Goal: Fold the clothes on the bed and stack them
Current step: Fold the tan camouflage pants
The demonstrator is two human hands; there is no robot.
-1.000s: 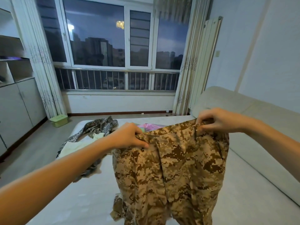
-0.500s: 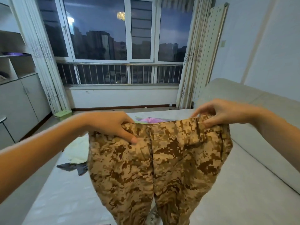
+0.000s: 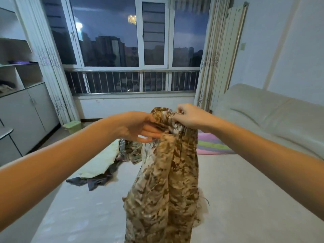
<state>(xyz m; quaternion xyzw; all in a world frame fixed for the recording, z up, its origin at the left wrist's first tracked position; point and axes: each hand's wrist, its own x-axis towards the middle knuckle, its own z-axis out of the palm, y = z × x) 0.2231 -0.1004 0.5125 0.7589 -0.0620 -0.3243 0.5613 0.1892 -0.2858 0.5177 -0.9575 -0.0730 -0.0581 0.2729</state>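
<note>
Tan camouflage trousers [image 3: 164,181] hang in the air over the bed [image 3: 245,199], doubled lengthwise so the two legs lie together. My right hand [image 3: 190,117] grips the bunched waistband at the top. My left hand [image 3: 138,127] is just left of the waistband, its fingers stretched out against the cloth near the top. The trouser legs reach down to the mattress.
A pale yellow garment [image 3: 103,160] lies on dark camouflage clothing [image 3: 128,151] at the bed's left. A pink and green striped cloth [image 3: 212,144] lies behind the trousers. The padded headboard [image 3: 263,116] runs along the right; cabinets [image 3: 22,116] stand at the left.
My hands have come together, bringing the two ends of the spread waistband into one bunch. My left hand has let go of its pinch and now lies with fingers extended against the cloth.
</note>
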